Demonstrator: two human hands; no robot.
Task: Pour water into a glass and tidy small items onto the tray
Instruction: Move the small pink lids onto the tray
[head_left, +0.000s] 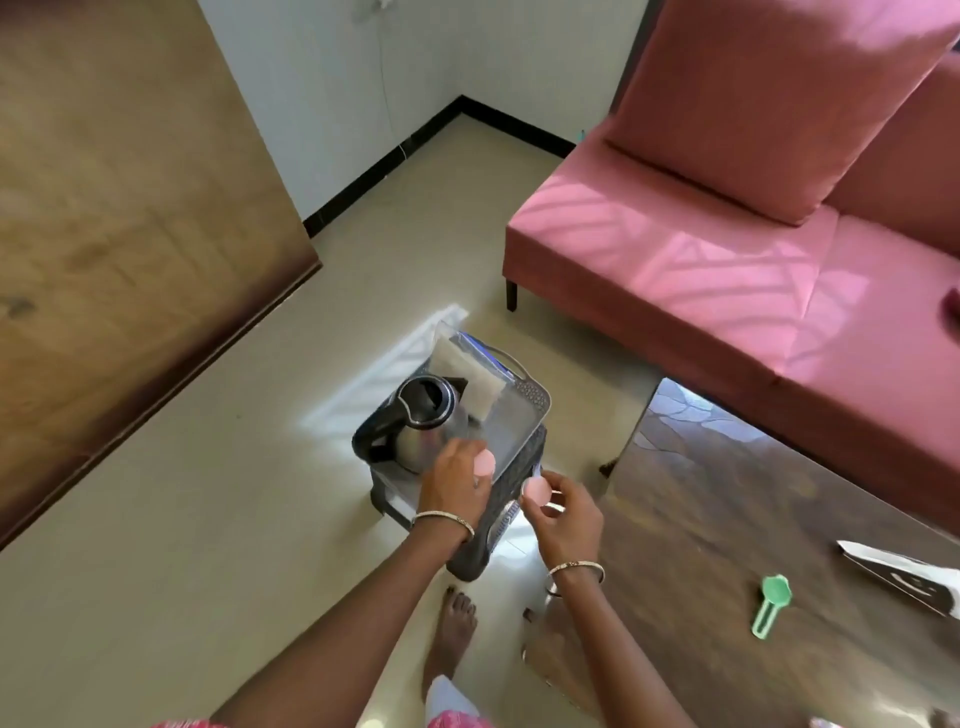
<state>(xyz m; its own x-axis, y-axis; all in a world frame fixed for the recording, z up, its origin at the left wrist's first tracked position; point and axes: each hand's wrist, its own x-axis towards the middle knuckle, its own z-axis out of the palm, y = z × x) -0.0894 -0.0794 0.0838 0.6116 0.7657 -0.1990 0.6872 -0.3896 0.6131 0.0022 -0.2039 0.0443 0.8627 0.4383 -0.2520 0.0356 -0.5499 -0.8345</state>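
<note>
A steel kettle (423, 415) with a black handle and open top stands on a shiny tray (511, 415), which rests on a dark plastic stool (470, 551). My left hand (454, 483) hovers over the tray's near edge, its fingers closed on a small pink round piece (485, 461). My right hand (563, 517) is just right of the stool and pinches a second pink round piece (536, 491). No glass is clearly visible; a small metal rim (551, 590) peeks out under my right wrist.
A dark glossy table (753, 519) is at the right, holding a green scoop (771, 605) and a white and dark pack (904, 577). A pink sofa (727, 260) stands behind it. A wooden door (130, 234) is at the left. My bare foot (457, 629) stands beside the stool.
</note>
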